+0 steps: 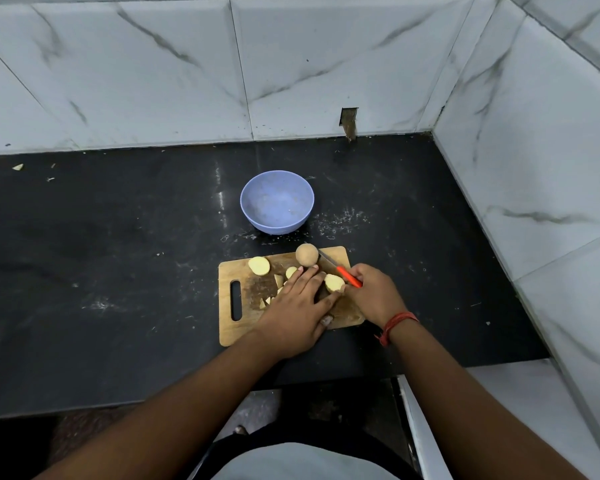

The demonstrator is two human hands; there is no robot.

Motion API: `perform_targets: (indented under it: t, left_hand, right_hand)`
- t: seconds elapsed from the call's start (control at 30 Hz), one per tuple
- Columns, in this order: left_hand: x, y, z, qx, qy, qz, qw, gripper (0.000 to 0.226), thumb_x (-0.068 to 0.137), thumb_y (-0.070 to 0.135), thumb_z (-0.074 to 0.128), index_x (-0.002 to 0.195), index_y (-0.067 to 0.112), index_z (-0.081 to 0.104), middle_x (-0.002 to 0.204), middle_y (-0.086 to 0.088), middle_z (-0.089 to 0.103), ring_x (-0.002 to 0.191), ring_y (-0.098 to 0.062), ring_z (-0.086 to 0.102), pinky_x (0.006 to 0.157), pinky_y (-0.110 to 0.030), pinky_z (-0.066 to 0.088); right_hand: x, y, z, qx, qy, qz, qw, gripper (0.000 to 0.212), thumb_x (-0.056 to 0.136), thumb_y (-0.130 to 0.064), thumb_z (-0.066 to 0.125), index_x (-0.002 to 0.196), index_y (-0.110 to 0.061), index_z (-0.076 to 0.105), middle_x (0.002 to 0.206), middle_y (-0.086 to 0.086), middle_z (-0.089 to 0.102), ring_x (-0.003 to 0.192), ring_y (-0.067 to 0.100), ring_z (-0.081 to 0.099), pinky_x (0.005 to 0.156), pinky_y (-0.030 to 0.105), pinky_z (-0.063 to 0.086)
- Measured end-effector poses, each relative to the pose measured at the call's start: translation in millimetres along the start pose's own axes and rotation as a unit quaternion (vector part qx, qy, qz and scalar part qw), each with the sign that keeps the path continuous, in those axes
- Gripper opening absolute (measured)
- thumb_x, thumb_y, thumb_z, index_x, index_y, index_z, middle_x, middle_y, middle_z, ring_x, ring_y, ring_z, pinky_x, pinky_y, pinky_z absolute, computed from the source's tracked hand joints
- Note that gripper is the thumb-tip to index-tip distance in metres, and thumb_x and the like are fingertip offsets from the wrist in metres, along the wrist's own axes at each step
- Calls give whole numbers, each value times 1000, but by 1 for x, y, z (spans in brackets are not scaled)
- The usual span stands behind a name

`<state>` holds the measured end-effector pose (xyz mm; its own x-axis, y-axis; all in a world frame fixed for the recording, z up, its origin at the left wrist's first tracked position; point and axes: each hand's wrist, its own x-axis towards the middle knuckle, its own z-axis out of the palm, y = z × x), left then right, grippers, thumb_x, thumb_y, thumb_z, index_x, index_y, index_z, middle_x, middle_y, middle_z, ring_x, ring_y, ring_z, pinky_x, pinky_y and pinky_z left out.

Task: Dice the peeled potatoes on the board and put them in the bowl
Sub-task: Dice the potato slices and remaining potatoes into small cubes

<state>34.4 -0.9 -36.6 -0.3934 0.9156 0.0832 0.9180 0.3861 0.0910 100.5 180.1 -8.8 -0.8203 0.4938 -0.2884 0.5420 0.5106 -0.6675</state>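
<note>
Wooden board [238,327], left hand [297,311] flat over potato pieces [280,284], right hand [373,294] clutching knife [340,270] (red-handled)

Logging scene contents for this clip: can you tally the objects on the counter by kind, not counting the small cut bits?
Bowl, blue, nothing visible inside: 1
Cutting board: 1
Knife, orange handle, gripped by the right hand: 1
Whole potato: 1
Large potato pieces: 2
Total: 6
Small pieces lie partly hidden under the left hand.

Soft, even overhead light, sharp centre, faint shadows, wide-angle bending at edges.
</note>
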Motion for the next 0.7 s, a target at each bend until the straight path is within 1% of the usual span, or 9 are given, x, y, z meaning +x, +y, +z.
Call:
perform_targets:
  t: [0.03,0.07,0.13,0.17,0.3,0.4,0.5,0.57,0.7]
  left_hand:
    - [0,0,-1,-5,3,-1,1000,54,102,44,42,153,27,38,159,-22,31,153,-37,15,125,-47,3]
    - [0,0,-1,-9,3,-2,1000,55,102,44,41,154,27,37,160,-22,28,153,-37,12,124,-45,-2]
    - [0,1,-1,-19,4,-2,1000,55,102,44,40,154,26,37,162,-21,25,154,-36,8,121,-40,-10]
    - [0,1,-1,-25,5,-3,1000,55,102,45,41,154,25,38,161,-21,27,154,-35,9,120,-39,-10]
    - [3,3,-4,-39,10,-9,999,55,101,46,45,149,21,47,154,-21,38,151,-36,20,122,-39,-4]
    - [2,5,-5,-41,2,-13,999,56,101,46,45,150,19,46,153,-21,39,150,-36,22,122,-39,-3]
    - [0,6,-4,-37,-2,-18,999,57,101,46,44,150,16,45,153,-21,39,150,-35,23,124,-40,-1]
    - [-1,5,-3,-35,-7,-22,999,59,101,45,44,150,13,43,155,-20,37,151,-34,21,125,-40,1]
    - [-5,8,-3,-35,-20,-29,999,62,103,46,40,155,14,33,163,-19,23,155,-33,10,124,-39,-4]
  right_hand:
    - [-1,0,2,11,2,7,1000,9,88,-13,64,94,-20,64,92,1,64,79,17,64,72,36,55]
    - [-3,1,5,32,3,19,999,11,90,-11,61,95,-20,64,94,3,63,74,16,65,65,36,57]
    - [-6,0,10,82,5,45,996,16,93,-4,55,97,-18,62,100,7,62,63,11,67,49,25,54]
    - [-7,-1,12,97,12,51,994,17,94,-1,54,97,-16,62,102,10,61,61,9,68,47,21,51]
    - [-6,-6,15,96,47,43,993,18,92,4,54,91,-12,63,100,11,62,68,12,70,52,13,51]
    - [-3,-8,13,83,59,38,994,18,91,5,54,87,-10,64,98,7,60,70,15,70,63,23,59]
    - [-1,-8,13,77,57,36,995,19,90,5,54,86,-10,64,96,7,60,70,17,70,69,32,61]
    - [0,-7,13,76,57,39,995,17,91,4,53,87,-9,64,96,8,61,69,16,70,69,33,61]
    - [1,-8,13,83,49,50,994,15,93,-1,53,91,-11,64,94,10,65,67,13,70,63,24,59]
